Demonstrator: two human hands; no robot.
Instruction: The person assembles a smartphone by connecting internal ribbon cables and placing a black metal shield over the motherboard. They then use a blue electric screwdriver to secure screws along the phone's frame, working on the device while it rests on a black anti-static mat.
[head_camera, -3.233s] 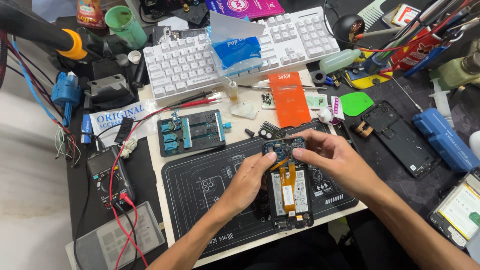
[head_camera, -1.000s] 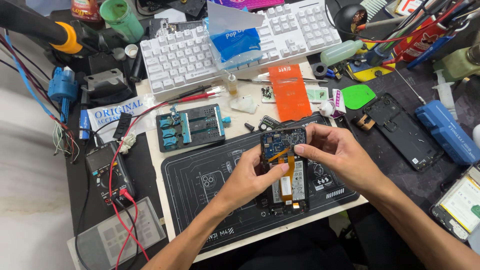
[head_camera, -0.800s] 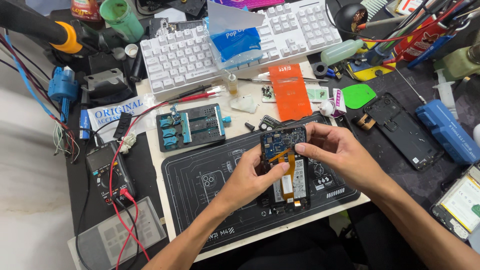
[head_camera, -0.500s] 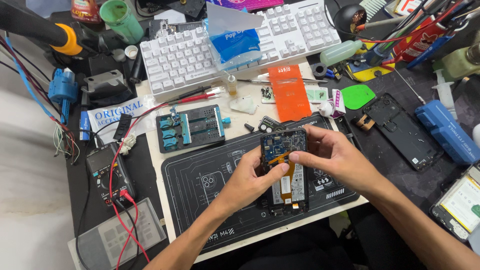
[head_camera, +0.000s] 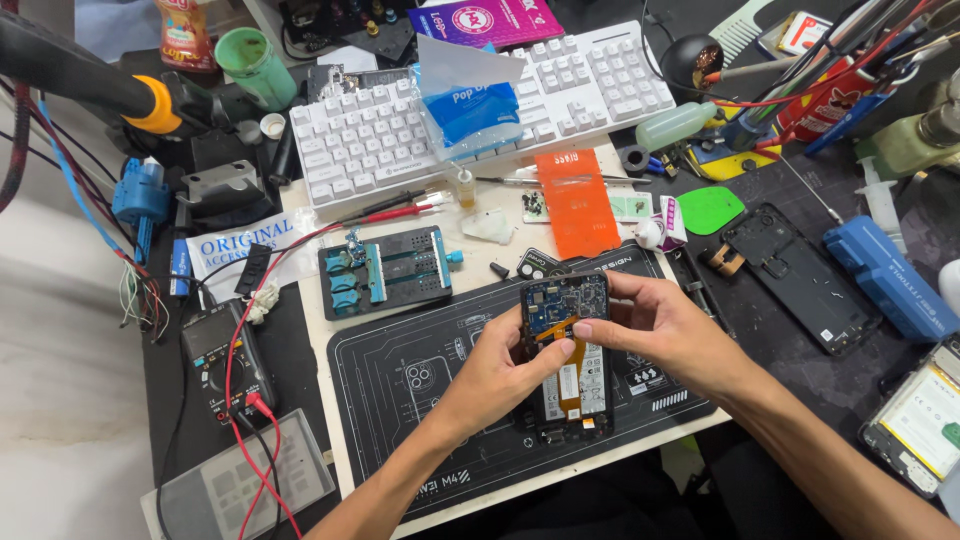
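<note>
An opened smartphone (head_camera: 567, 345) with its back off shows a blue circuit board, an orange flex cable and a battery. It is lifted and tilted above a black repair mat (head_camera: 420, 400). My left hand (head_camera: 500, 375) grips its left edge, thumb across the middle. My right hand (head_camera: 660, 325) holds the upper right edge, with the fingertips at the board and flex cable.
A blue-and-black board holder (head_camera: 385, 272) lies left of the phone, a white keyboard (head_camera: 470, 110) behind it. An orange card (head_camera: 575, 200), a green pick (head_camera: 708, 210), a black back cover (head_camera: 790, 275), a multimeter (head_camera: 225, 360) with red leads and several tools crowd the bench.
The phone has been lifted and tilted up off the mat since the earliest frame. My right fingers have shifted slightly along the upper board; both hands stay on it.
</note>
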